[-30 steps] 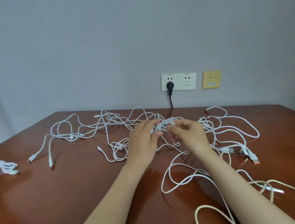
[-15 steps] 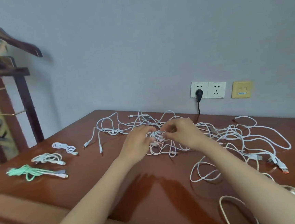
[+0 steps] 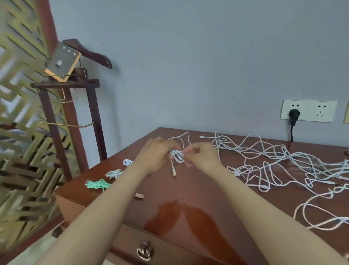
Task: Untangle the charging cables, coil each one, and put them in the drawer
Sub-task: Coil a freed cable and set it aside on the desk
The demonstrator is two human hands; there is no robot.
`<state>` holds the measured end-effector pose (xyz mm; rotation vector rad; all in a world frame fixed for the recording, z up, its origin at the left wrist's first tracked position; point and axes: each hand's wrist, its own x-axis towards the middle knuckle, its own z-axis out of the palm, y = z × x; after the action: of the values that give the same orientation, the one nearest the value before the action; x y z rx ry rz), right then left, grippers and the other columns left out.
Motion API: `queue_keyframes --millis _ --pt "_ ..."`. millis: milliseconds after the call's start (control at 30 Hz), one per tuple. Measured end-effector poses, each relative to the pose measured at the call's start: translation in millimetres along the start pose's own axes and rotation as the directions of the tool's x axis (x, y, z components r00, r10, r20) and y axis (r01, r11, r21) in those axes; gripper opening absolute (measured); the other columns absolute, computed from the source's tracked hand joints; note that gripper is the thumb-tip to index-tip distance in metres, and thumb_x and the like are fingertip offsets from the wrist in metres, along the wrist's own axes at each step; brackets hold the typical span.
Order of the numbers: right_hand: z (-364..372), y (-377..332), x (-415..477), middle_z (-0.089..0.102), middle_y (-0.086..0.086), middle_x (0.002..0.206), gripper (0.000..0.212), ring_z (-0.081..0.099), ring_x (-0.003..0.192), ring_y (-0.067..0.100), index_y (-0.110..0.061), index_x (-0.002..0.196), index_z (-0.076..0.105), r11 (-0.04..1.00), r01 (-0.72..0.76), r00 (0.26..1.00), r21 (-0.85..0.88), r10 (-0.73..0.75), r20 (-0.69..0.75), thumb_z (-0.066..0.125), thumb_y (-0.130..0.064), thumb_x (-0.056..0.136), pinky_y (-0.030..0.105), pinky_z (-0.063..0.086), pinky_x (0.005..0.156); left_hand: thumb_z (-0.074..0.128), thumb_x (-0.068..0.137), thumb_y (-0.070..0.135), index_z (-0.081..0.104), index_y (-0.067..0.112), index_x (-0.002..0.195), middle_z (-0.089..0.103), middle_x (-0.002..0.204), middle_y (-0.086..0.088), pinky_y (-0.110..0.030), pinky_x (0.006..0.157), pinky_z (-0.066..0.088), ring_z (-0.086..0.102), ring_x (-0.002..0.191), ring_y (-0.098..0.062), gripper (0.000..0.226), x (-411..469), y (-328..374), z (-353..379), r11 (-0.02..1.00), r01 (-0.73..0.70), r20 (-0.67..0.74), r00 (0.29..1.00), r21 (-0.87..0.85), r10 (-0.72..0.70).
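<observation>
Both hands meet on a small white coil held just above the desk. The left hand has its fingers curled round one side of the bundle. The right hand pinches the other side between thumb and forefinger, with its other fingers folded in. Below the fingertips one connector end dangles toward the wood (whether it touches, I cannot tell).

The cable looks light, limp and smooth-sheathed, so the loops would likely spring apart if the pinch slackened. The safest hold is probably across all the loops at the middle, not by the dangling connector, where the neck could kink.

On the outer side of the left fingers lie three finished bundles: a white coil, a pale coil and a green coil. Outward from the right fingers sprawls the tangle of white cables, still knotted. The drawer, with its ring pull, sits shut beneath the forearms.
</observation>
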<state>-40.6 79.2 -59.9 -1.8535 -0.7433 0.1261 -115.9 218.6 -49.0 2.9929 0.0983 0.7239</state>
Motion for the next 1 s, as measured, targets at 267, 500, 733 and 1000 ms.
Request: queue_keyframes --millis 267,500,733,1000 --pt "66 6 28 0.063 0.003 0.076 0.021 0.062 0.054 0.008 -0.014 0.078 0.064 0.967 -0.09 0.995 0.237 0.1 -0.03 0.054 0.004 0.084 0.028 0.057 0.074 0.044 0.087 -0.001 0.054 0.03 0.116 0.063 0.103 0.008 -0.023 0.073 0.015 0.044 0.106 -0.019 0.044 7 -48 4 0.934 -0.007 0.081 0.996 0.358 -0.023" --pt "97 30 48 0.062 0.005 0.119 0.045 0.055 0.113 0.016 -0.011 0.128 0.053 1.0 0.016 0.992 0.009 -0.017 0.122 0.039 0.005 0.089 0.005 0.037 0.074 0.044 0.083 -0.007 0.057 0.022 0.111 0.065 0.105 0.002 -0.024 0.072 0.024 0.043 0.103 -0.021 0.042 22 -84 28 0.939 0.088 0.119 0.984 0.332 -0.134" --pt "106 56 65 0.048 0.004 0.138 0.05 0.043 0.124 0.027 -0.021 0.139 0.04 0.812 0.308 0.942 -0.496 -0.187 0.278 0.039 -0.009 0.09 0.029 0.033 0.101 0.044 0.094 0.011 0.057 0.022 0.116 0.063 0.114 -0.003 -0.026 0.079 0.029 0.045 0.114 -0.022 0.027 34 -105 49 0.914 0.102 0.212 0.957 0.393 -0.198" --pt "110 61 72 0.031 0.005 0.148 0.045 0.024 0.136 0.026 -0.027 0.144 0.032 0.676 0.183 0.975 -0.714 -0.033 0.218 0.025 -0.033 0.099 0.036 0.016 0.11 0.04 0.093 0.002 0.052 0.026 0.126 0.059 0.124 -0.003 -0.03 0.088 0.036 0.05 0.117 -0.025 0.043 34 -111 52 0.907 0.138 0.291 0.919 0.397 -0.267"
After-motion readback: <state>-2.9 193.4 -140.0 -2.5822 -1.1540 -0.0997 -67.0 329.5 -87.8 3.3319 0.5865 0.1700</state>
